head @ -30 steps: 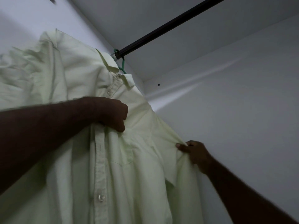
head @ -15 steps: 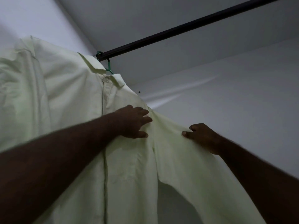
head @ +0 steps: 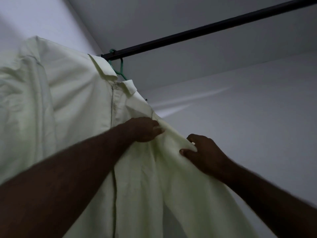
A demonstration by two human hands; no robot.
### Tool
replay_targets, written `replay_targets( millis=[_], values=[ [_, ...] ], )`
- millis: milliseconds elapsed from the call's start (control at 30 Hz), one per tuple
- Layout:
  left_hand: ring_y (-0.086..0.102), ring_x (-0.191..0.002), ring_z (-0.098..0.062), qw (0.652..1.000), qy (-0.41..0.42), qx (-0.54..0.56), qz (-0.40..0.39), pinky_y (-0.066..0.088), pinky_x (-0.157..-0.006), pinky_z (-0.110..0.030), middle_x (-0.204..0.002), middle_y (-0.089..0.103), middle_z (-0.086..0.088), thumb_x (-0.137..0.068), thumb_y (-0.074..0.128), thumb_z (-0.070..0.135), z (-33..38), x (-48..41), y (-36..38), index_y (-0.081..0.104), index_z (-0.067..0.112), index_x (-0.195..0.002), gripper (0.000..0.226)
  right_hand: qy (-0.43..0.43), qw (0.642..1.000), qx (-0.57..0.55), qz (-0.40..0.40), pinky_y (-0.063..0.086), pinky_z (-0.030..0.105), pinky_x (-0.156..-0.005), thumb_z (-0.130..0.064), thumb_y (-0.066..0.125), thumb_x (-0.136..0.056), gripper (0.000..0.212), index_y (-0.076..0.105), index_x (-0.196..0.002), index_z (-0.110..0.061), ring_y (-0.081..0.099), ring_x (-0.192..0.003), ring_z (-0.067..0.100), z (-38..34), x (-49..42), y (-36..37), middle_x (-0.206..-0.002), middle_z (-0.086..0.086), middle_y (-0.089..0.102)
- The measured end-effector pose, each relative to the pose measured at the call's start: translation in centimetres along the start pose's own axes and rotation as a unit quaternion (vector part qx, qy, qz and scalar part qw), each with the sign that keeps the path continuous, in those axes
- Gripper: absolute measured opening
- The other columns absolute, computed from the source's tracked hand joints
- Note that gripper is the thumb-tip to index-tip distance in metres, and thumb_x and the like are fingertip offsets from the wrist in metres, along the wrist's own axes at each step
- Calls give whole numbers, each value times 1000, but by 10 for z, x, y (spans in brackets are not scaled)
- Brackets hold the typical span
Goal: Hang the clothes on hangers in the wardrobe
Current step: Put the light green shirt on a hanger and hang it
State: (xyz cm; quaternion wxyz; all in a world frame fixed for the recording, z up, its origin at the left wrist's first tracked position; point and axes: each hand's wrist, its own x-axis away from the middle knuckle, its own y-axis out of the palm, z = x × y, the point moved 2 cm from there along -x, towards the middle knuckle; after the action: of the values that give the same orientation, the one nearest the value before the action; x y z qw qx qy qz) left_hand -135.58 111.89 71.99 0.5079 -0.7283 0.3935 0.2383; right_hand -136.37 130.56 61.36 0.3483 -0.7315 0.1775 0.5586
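It is dim in here, the whole view grey and low in contrast. The pale shirt (head: 72, 100) is the brightest thing, lit softly toward nine o'clock and sinking to a murky green-grey at six. The wall (head: 248, 134) is lightest at eleven o'clock, and two thin streaks of light cross it from the centre toward three. The rail (head: 205, 30) reads as a flat black bar rising to one o'clock. The left hand (head: 145, 129) and right hand (head: 204, 152) are near silhouettes, with little detail. Blur smears the forearms at seven and five o'clock, and the cloth folds look soft.
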Motion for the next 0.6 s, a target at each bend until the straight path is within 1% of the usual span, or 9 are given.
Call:
replay_targets(
  millis=[100,167,233,267,333,400,500,567,600],
  values=[
    [44,-133,-31,979,-72,178,-74,33,-108,-36,-149,43,-16,-92,21,72,21,3,5,46,7,-143,86,-20,993,-115,-29,43,20,-72,-26,74,-85,35,59,-116,-19,58,-91,8,-37,30,16,-104,-10,60],
    [55,-119,-32,965,-111,218,-96,42,-100,-38,-135,54,-18,-86,33,78,31,8,11,49,3,-138,93,-24,984,-170,-57,43,8,-69,-21,74,-83,46,54,-124,-23,57,-85,0,-57,55,32,-105,-14,59],
    [63,-97,-27,957,-124,237,-111,55,-85,-37,-110,63,-11,-84,57,66,35,14,14,54,3,-124,74,-24,974,-212,-73,41,1,-69,-15,71,-82,56,48,-132,-29,58,-89,-1,-68,80,50,-110,-17,59],
    [64,-93,-26,952,-127,255,-114,57,-81,-37,-106,63,-11,-85,66,50,35,18,14,56,3,-117,58,-26,972,-221,-74,39,0,-71,-14,68,-82,62,44,-136,-33,57,-95,-1,-70,92,59,-113,-20,57],
    [66,-93,-29,937,-136,298,-125,59,-77,-38,-108,65,-15,-85,67,22,37,32,10,58,4,-103,28,-29,963,-253,-86,39,2,-76,-16,66,-83,66,39,-138,-40,54,-92,-6,-75,117,76,-113,-31,52],
    [65,-88,-30,920,-139,341,-134,58,-72,-35,-102,62,-16,-84,61,7,41,48,4,54,5,-94,13,-20,943,-313,-108,46,12,-75,-28,70,-84,64,40,-137,-46,56,-81,-9,-77,142,91,-116,-31,54],
    [56,-80,-23,894,-148,398,-141,51,-64,-30,-88,53,-11,-81,53,-4,50,74,1,49,8,-90,16,2,905,-382,-187,53,22,-78,-63,73,-76,63,46,-132,-56,66,-88,2,-86,187,106,-126,-28,55],
    [49,-72,-19,882,-163,423,-128,44,-57,-27,-79,47,-7,-77,50,-8,51,90,3,45,11,-85,21,-1,886,-411,-215,53,17,-74,-69,71,-73,40,60,-111,-63,68,-85,4,-92,212,110,-123,-29,58],
    [46,-69,-18,875,-170,437,-122,41,-54,-25,-76,44,-6,-76,49,-9,52,98,4,43,13,-82,23,5,890,-420,-175,53,18,-70,-72,69,-72,27,66,-96,-62,69,-80,3,-92,217,108,-115,-26,64]
  ],
)
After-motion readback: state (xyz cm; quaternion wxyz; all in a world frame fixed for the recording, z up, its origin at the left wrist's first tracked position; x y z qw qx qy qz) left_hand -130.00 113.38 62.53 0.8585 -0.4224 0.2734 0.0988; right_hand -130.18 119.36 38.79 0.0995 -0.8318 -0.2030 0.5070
